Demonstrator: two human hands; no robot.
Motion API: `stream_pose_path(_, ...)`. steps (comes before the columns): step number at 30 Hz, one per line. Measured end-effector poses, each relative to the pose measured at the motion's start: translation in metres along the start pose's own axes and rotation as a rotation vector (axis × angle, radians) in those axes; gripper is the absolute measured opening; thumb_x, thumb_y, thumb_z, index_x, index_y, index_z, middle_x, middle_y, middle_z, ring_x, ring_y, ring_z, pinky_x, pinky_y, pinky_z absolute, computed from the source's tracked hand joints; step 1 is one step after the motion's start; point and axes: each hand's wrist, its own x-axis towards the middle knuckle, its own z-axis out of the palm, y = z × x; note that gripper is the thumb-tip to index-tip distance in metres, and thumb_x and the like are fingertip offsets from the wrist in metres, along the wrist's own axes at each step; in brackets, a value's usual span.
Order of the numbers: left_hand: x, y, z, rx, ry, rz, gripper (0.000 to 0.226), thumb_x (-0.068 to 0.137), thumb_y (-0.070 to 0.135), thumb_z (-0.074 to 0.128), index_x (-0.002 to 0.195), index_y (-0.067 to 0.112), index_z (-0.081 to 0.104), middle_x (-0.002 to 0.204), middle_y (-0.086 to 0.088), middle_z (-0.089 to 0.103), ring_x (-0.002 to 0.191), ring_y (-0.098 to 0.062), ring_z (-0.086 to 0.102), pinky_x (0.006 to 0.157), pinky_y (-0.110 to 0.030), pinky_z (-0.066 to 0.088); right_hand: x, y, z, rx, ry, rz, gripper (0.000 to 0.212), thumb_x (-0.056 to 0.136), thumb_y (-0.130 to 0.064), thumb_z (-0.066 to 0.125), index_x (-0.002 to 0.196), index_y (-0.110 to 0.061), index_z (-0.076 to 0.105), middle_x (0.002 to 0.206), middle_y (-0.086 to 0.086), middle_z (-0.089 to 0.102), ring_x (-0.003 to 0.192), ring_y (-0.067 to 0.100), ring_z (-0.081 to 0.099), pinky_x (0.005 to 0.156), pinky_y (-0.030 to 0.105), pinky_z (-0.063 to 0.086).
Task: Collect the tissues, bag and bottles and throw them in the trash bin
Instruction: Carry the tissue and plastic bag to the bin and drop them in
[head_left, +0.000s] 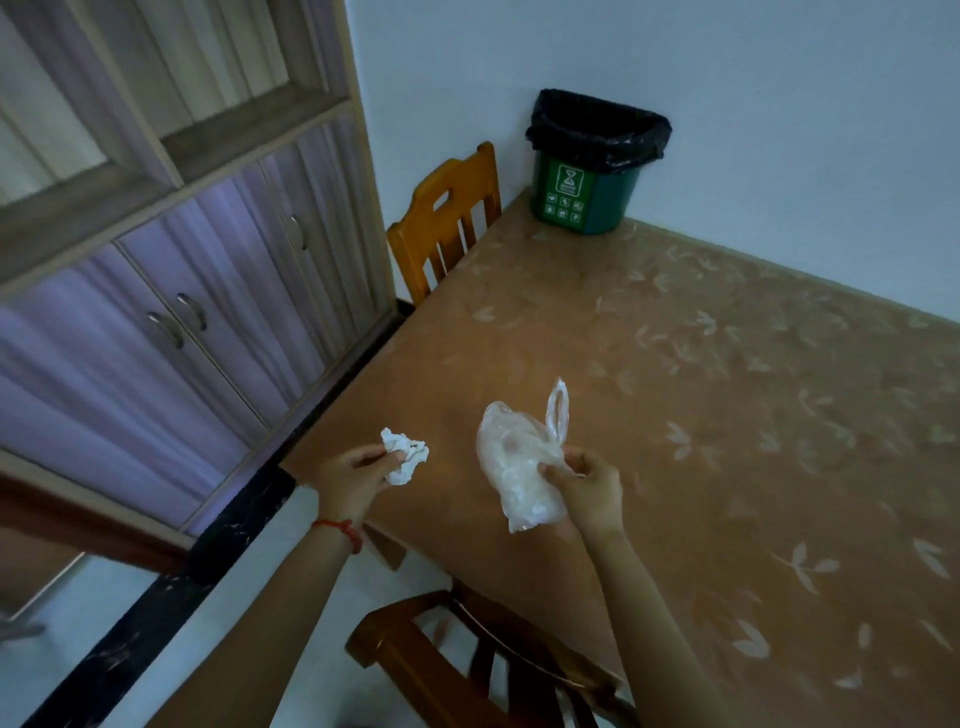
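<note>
1. A tan leaf-patterned table (727, 415) fills a white-walled corner; the green trash bin with a black liner (592, 166) stands at its far end.
2. The left hand (353, 483) pinches a crumpled white tissue (405, 454) with curled fingers.
3. The right hand (587, 488) grips a clear plastic bag (514, 467) near its handle loop.
4. Both are collected but well apart from the bin; throwing them in remains. No bottles are in view.

Trash bin (587, 192), far corner of the table (727, 364) by the wall: green body, black liner. White label (568, 180) on its front face, a pictogram with a line of small characters beneath, too blurred to read. Below it, a block of small white icons (564, 206), shapes not made out. No legible words, brands or numbers anywhere else.
</note>
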Motion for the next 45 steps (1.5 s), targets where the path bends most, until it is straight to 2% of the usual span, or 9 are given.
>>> stream_pose_path(4, -0.007, 0.003, -0.044, -0.058, 0.061, 0.036, 0.021, 0.072, 0.006, 0.072, 0.093, 0.004, 0.070, 0.080, -0.003, 0.070, 0.072, -0.014, 0.064, 0.054, -0.013, 0.051, -0.010, -0.022, 0.038, -0.025, -0.033, -0.027, 0.016, 0.074, -0.016, 0.072, 0.088, -0.014, 0.066, 0.079, -0.004, 0.067, 0.070, 0.003, 0.062, 0.053, 0.013, 0.043)
stream_pose_path(8, -0.011, 0.000, -0.102, -0.107, 0.135, 0.042, 0.021, 0.074, 0.006, 0.070, 0.095, 0.004, 0.070, 0.086, -0.005, 0.070, 0.078, -0.015, 0.065, 0.075, -0.026, 0.053, -0.030, -0.045, 0.091, -0.046, -0.119, -0.062, 0.020, 0.075, -0.017, 0.071, 0.093, -0.010, 0.066, 0.082, -0.002, 0.068, 0.072, 0.006, 0.064, 0.051, 0.011, 0.044)
stream_pose_path(12, -0.017, -0.009, -0.175, -0.167, 0.280, 0.032, 0.021, 0.074, 0.005, 0.070, 0.095, 0.002, 0.070, 0.073, 0.002, 0.066, 0.064, -0.006, 0.060, 0.056, -0.010, 0.050, -0.064, -0.070, 0.158, -0.021, -0.232, -0.102, 0.015, 0.076, -0.015, 0.072, 0.088, -0.013, 0.064, 0.081, -0.004, 0.066, 0.072, 0.004, 0.062, 0.045, 0.007, 0.044)
stream_pose_path(17, -0.040, -0.029, -0.271, -0.259, 0.474, 0.042, 0.019, 0.071, 0.002, 0.073, 0.089, 0.004, 0.070, 0.045, 0.016, 0.063, 0.050, -0.001, 0.056, 0.046, -0.005, 0.045, -0.115, -0.092, 0.248, -0.033, -0.399, -0.143, 0.011, 0.076, -0.013, 0.071, 0.085, -0.011, 0.065, 0.090, 0.008, 0.070, 0.085, 0.024, 0.066, 0.076, 0.039, 0.055)
stream_pose_path(19, -0.051, -0.038, -0.308, -0.279, 0.564, 0.023, 0.017, 0.070, 0.001, 0.073, 0.087, -0.002, 0.069, 0.051, 0.010, 0.063, 0.057, -0.009, 0.054, 0.045, -0.005, 0.044, -0.135, -0.098, 0.282, -0.038, -0.469, -0.169, 0.008, 0.077, -0.011, 0.070, 0.083, -0.012, 0.065, 0.090, 0.010, 0.070, 0.085, 0.026, 0.065, 0.079, 0.042, 0.054)
stream_pose_path(23, -0.077, -0.056, -0.368, -0.408, 0.679, -0.026, 0.017, 0.071, -0.003, 0.071, 0.085, 0.006, 0.067, 0.084, -0.012, 0.063, 0.076, -0.024, 0.057, 0.057, -0.018, 0.053, -0.172, -0.102, 0.343, -0.099, -0.567, -0.214, 0.010, 0.076, -0.006, 0.071, 0.085, -0.004, 0.067, 0.084, 0.013, 0.067, 0.077, 0.025, 0.061, 0.072, 0.036, 0.050)
stream_pose_path(32, -0.102, -0.084, -0.438, -0.462, 0.834, -0.065, 0.010, 0.072, 0.004, 0.072, 0.081, 0.003, 0.069, 0.074, -0.006, 0.066, 0.068, -0.015, 0.062, 0.047, -0.010, 0.049, -0.208, -0.107, 0.429, -0.167, -0.794, -0.233, 0.023, 0.078, -0.005, 0.069, 0.100, -0.003, 0.064, 0.088, 0.008, 0.063, 0.070, 0.012, 0.056, 0.043, 0.004, 0.042)
stream_pose_path(38, -0.077, -0.086, -0.459, -0.514, 0.881, -0.117, 0.009, 0.068, 0.009, 0.076, 0.072, 0.012, 0.069, 0.078, -0.009, 0.069, 0.073, -0.020, 0.066, 0.062, -0.025, 0.053, -0.194, -0.115, 0.474, -0.132, -0.830, -0.180, 0.020, 0.076, -0.002, 0.071, 0.095, -0.005, 0.065, 0.079, 0.000, 0.062, 0.070, 0.008, 0.057, 0.047, 0.005, 0.044)
stream_pose_path(45, -0.013, -0.059, -0.477, -0.530, 0.849, -0.122, 0.011, 0.069, 0.007, 0.076, 0.069, 0.015, 0.068, 0.077, -0.006, 0.069, 0.075, -0.021, 0.065, 0.063, -0.026, 0.055, -0.147, -0.143, 0.522, -0.075, -0.796, -0.113, 0.017, 0.075, 0.000, 0.070, 0.091, -0.004, 0.066, 0.081, 0.006, 0.062, 0.068, 0.011, 0.057, 0.044, 0.006, 0.044)
